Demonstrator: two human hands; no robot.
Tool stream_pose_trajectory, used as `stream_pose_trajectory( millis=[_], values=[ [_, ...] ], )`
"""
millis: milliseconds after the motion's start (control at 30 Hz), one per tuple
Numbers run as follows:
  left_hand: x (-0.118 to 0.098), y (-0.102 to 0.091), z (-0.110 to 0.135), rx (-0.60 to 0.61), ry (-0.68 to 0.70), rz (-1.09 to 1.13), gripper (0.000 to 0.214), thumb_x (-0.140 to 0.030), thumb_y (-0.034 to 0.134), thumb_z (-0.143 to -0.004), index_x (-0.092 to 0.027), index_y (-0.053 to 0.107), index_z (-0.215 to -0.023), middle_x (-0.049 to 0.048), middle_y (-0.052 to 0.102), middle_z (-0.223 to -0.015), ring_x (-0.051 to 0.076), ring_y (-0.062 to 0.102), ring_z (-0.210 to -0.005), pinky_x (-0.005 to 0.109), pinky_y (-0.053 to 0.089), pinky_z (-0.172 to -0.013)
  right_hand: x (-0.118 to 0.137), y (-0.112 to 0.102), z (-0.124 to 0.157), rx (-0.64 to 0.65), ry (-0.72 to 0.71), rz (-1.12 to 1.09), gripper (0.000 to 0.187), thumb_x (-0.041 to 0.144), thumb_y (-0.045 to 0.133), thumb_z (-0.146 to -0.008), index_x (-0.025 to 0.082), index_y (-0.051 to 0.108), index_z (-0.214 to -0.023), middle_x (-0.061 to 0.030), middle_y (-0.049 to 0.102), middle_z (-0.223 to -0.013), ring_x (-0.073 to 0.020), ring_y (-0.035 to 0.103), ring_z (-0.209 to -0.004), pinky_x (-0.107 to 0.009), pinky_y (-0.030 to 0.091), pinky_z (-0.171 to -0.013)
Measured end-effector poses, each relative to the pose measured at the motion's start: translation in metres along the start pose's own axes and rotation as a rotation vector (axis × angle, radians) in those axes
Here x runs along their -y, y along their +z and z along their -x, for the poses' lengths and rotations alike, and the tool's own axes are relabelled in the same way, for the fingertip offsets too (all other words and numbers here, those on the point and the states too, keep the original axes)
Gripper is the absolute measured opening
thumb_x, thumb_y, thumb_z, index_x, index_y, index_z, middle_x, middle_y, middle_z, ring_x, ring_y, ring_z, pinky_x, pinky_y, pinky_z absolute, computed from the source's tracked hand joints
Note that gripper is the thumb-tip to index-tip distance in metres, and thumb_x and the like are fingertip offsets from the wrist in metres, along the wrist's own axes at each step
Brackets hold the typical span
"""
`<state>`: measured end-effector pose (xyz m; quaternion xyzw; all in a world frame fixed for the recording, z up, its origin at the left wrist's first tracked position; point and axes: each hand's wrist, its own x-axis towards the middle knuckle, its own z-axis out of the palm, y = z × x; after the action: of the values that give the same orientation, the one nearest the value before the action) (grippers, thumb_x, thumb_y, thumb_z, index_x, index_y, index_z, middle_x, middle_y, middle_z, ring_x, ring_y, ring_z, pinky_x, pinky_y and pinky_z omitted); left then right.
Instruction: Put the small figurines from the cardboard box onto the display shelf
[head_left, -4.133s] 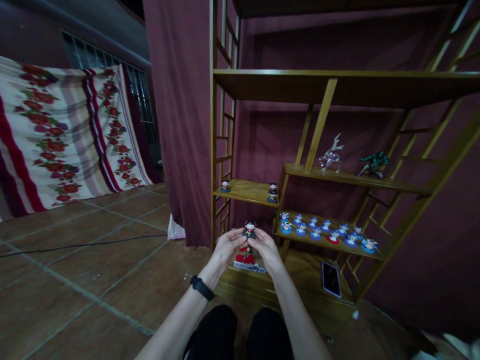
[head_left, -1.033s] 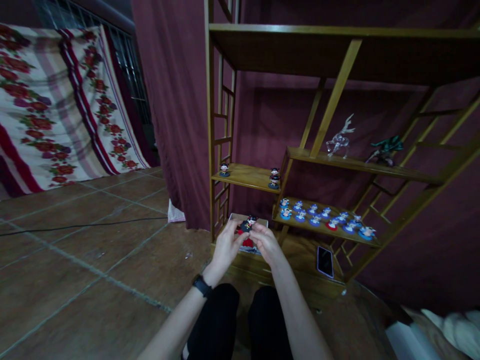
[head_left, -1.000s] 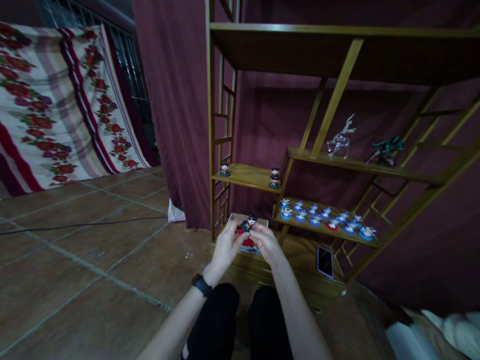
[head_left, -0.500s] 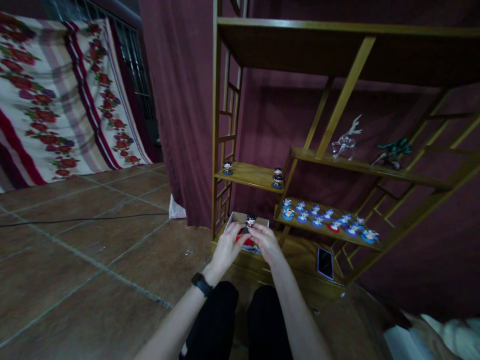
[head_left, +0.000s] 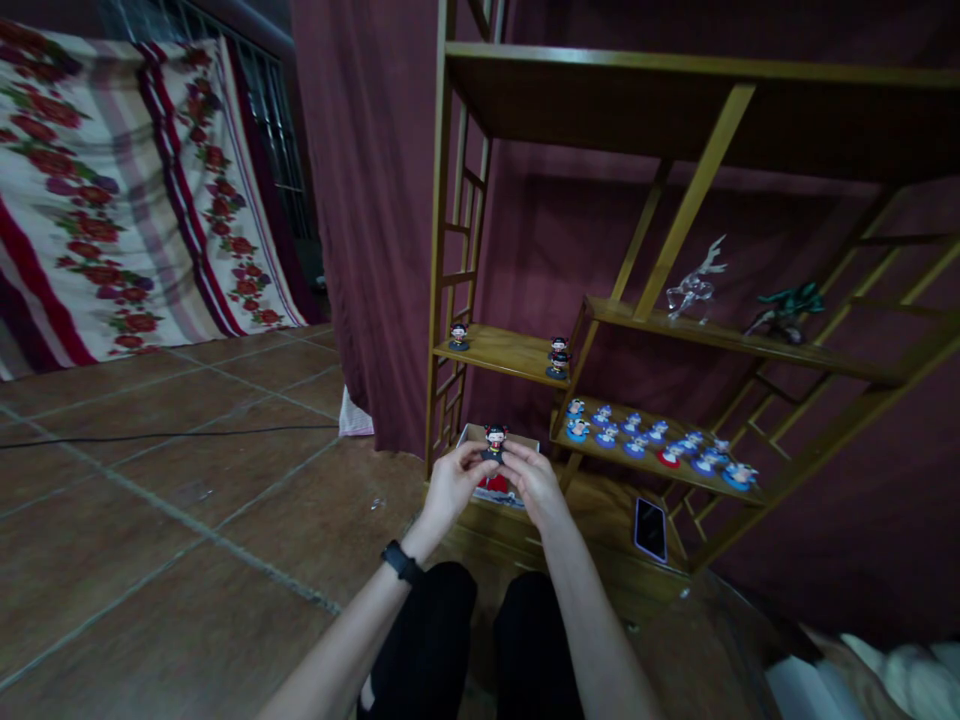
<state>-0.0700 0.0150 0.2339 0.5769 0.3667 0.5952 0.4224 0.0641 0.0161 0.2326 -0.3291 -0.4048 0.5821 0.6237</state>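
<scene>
A small black-haired figurine (head_left: 495,438) in red and black, on a dark base, is held upright between my two hands. My left hand (head_left: 454,487), with a black watch on its wrist, grips the base from the left. The fingers of my right hand (head_left: 534,485) close on the base from the right. Behind and below them is an open cardboard box (head_left: 529,445) with something red inside, partly hidden by my hands. Similar figurines stand above on a small shelf (head_left: 501,348): one at its left end (head_left: 458,336) and others at its right end (head_left: 557,358).
On the lower right shelf stand several blue and purple figurines (head_left: 635,444). A clear deer ornament (head_left: 694,290) and a green ornament (head_left: 789,308) sit higher up. A phone (head_left: 650,529) lies at the bottom right. A black cable (head_left: 187,436) crosses the tiled floor.
The figurine has come up slightly and now faces me more fully, its base pinched in both hands. The view has shifted a little.
</scene>
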Motion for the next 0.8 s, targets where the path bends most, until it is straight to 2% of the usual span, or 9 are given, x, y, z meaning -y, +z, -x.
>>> stream_pose_trajectory(
  millis=[100,300,433,567,700,800],
  values=[
    [0.006,0.000,-0.004,0.020,-0.026,0.107,0.036,-0.024,0.073,-0.059,-0.017,0.064,-0.093,0.0056,0.068,-0.089,0.018,0.062,-0.080,0.029,0.047,-0.075,0.002,0.001,0.001,-0.006,-0.014,-0.034,0.035,0.027,0.074,-0.057,0.017,0.066,-0.090,-0.0072,0.069,-0.095,-0.0224,0.063,-0.091,-0.042,0.048,-0.086],
    [0.004,-0.001,-0.004,0.029,0.018,-0.010,0.037,-0.024,0.072,-0.061,-0.020,0.066,-0.097,0.0061,0.068,-0.094,0.020,0.062,-0.083,0.030,0.046,-0.079,0.007,0.004,0.004,-0.027,-0.013,-0.045,0.037,0.025,0.075,-0.056,0.017,0.066,-0.090,-0.0063,0.070,-0.090,-0.0222,0.064,-0.088,-0.043,0.048,-0.086],
    [-0.001,0.001,-0.005,0.053,-0.047,0.053,0.043,-0.023,0.073,-0.059,-0.018,0.065,-0.101,0.0054,0.069,-0.092,0.020,0.062,-0.083,0.030,0.047,-0.078,0.011,0.005,0.007,-0.030,-0.030,-0.015,0.037,0.027,0.074,-0.056,0.017,0.065,-0.091,-0.0062,0.069,-0.088,-0.0214,0.064,-0.085,-0.043,0.048,-0.086],
    [-0.006,0.003,-0.007,0.145,-0.100,0.113,0.037,-0.025,0.071,-0.062,-0.016,0.066,-0.098,0.0049,0.069,-0.089,0.020,0.062,-0.080,0.030,0.048,-0.075,0.013,0.004,0.008,-0.003,-0.058,0.014,0.035,0.029,0.072,-0.060,0.018,0.065,-0.092,-0.0065,0.068,-0.092,-0.0209,0.063,-0.088,-0.041,0.048,-0.086],
    [-0.010,0.004,-0.008,0.229,-0.200,0.251,0.036,-0.026,0.070,-0.065,-0.014,0.066,-0.098,0.0066,0.068,-0.096,0.018,0.063,-0.080,0.029,0.048,-0.077,0.013,0.001,0.005,-0.003,-0.070,0.017,0.034,0.031,0.072,-0.061,0.019,0.064,-0.092,-0.0058,0.068,-0.092,-0.0202,0.063,-0.087,-0.041,0.049,-0.084],
    [-0.011,0.004,-0.008,0.209,-0.247,0.315,0.040,-0.024,0.072,-0.063,-0.013,0.064,-0.100,0.0079,0.068,-0.099,0.017,0.063,-0.082,0.028,0.047,-0.078,0.012,-0.001,0.003,0.010,-0.066,0.001,0.035,0.030,0.072,-0.060,0.019,0.063,-0.092,-0.0058,0.067,-0.093,-0.0201,0.063,-0.088,-0.041,0.049,-0.085]
  ],
)
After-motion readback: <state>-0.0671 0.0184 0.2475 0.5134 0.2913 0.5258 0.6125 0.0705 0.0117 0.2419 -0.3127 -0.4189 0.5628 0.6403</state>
